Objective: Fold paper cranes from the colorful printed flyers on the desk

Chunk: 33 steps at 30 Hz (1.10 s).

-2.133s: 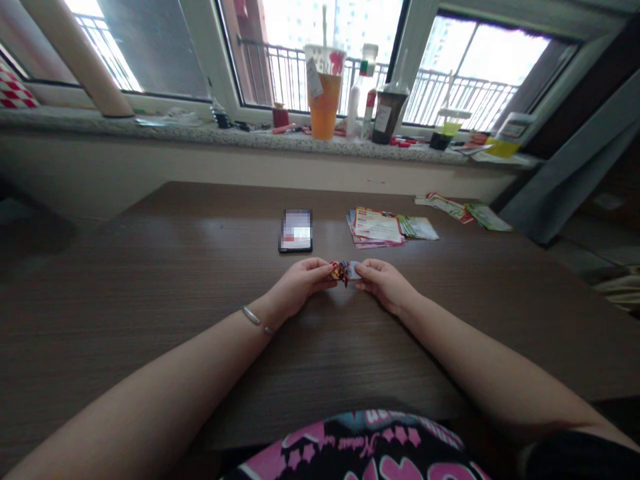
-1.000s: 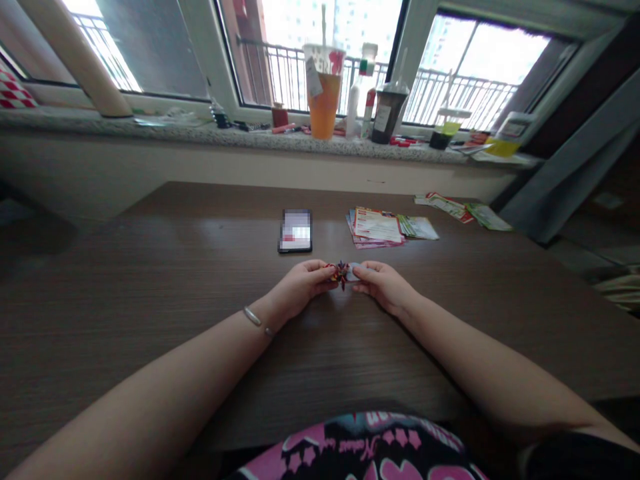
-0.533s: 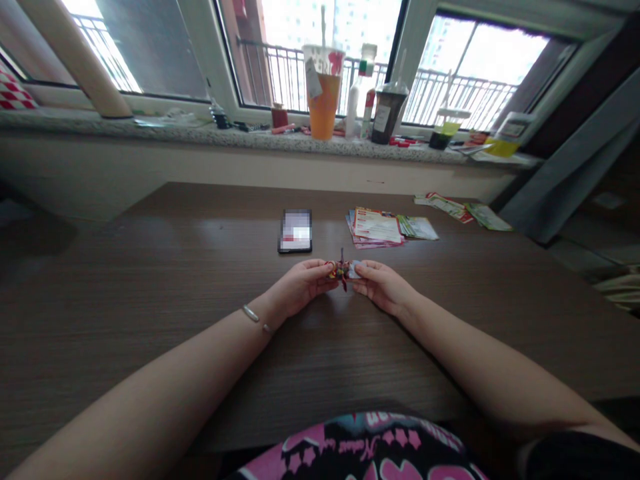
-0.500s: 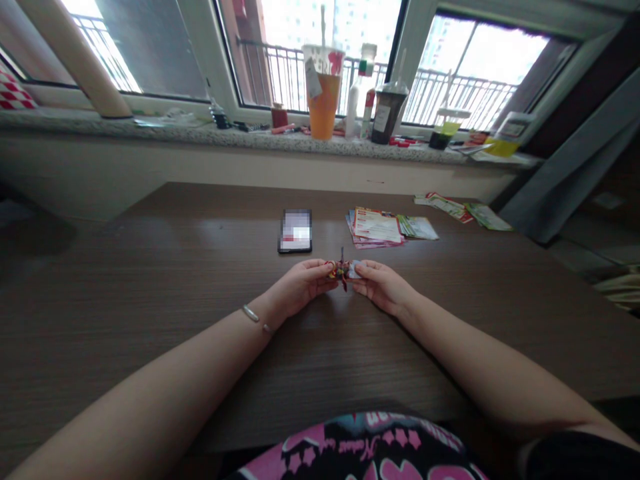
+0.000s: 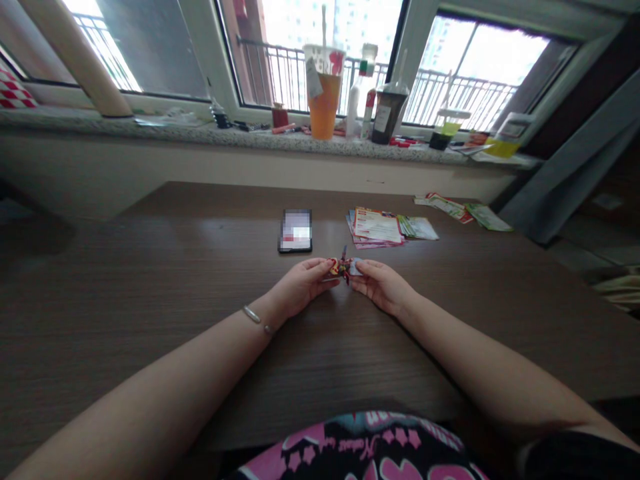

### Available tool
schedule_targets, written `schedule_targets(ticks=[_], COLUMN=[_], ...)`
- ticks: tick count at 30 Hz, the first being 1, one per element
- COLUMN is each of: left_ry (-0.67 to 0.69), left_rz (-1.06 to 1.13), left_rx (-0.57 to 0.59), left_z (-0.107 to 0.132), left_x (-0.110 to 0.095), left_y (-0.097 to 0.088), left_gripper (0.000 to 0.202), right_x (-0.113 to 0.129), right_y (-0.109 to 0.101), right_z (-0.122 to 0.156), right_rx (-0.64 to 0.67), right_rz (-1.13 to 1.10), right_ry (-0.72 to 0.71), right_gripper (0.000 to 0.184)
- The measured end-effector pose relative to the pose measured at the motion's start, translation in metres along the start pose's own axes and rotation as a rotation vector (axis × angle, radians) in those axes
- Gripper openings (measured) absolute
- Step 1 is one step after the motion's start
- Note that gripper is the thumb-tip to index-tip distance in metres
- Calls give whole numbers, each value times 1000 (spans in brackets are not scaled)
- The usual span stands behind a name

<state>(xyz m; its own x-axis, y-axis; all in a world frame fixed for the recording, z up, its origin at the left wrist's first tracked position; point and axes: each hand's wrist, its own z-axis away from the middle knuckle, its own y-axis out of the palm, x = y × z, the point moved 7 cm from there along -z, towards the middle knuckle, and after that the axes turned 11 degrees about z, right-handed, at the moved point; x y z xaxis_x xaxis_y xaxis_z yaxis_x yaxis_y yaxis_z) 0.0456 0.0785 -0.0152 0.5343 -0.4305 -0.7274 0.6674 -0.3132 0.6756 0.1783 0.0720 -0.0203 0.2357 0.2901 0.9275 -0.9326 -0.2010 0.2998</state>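
A small folded paper figure [image 5: 343, 267], printed in red, yellow and white, is held just above the brown wooden table [image 5: 150, 280]. My left hand [image 5: 299, 288] pinches its left side with thumb and fingertips. My right hand [image 5: 381, 287] pinches its right side the same way. A thin point of the paper sticks up between my two hands. A metal bangle sits on my left wrist.
A black phone [image 5: 296, 231] lies beyond my hands. A stack of printed leaflets [image 5: 376, 227] lies to its right, with more leaflets [image 5: 463, 209] near the far right edge. Drink cups [image 5: 324, 93] and bottles crowd the stone windowsill [image 5: 150, 130].
My hands have stayed in place, working the paper. The paper has been reshaped between my fingers, and a thin point now stands up from it.
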Motion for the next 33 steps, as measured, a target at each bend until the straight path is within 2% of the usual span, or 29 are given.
schedule_targets(ticks=[7, 11, 14, 19, 26, 33], left_ry=[-7, -56, -80, -46, -26, -21], left_rz=[10, 75, 153, 178, 169, 193], left_rx=[6, 61, 92, 6, -28, -36], left_z=[1, 5, 7, 5, 5, 4], left_x=[1, 2, 4, 4, 2, 2], left_y=[0, 7, 11, 3, 2, -1], left_gripper=[24, 23, 20, 17, 17, 14], right_x=[-2, -8, -8, -10, -12, -12], right_y=[1, 9, 12, 10, 8, 9], right_z=[0, 4, 5, 3, 1, 1], right_rx=[25, 108, 122, 68, 23, 72], right_rz=[5, -109, -191, -258, -312, -260], right_ry=[28, 132, 128, 144, 167, 146], right_gripper=[16, 16, 15, 11, 20, 18])
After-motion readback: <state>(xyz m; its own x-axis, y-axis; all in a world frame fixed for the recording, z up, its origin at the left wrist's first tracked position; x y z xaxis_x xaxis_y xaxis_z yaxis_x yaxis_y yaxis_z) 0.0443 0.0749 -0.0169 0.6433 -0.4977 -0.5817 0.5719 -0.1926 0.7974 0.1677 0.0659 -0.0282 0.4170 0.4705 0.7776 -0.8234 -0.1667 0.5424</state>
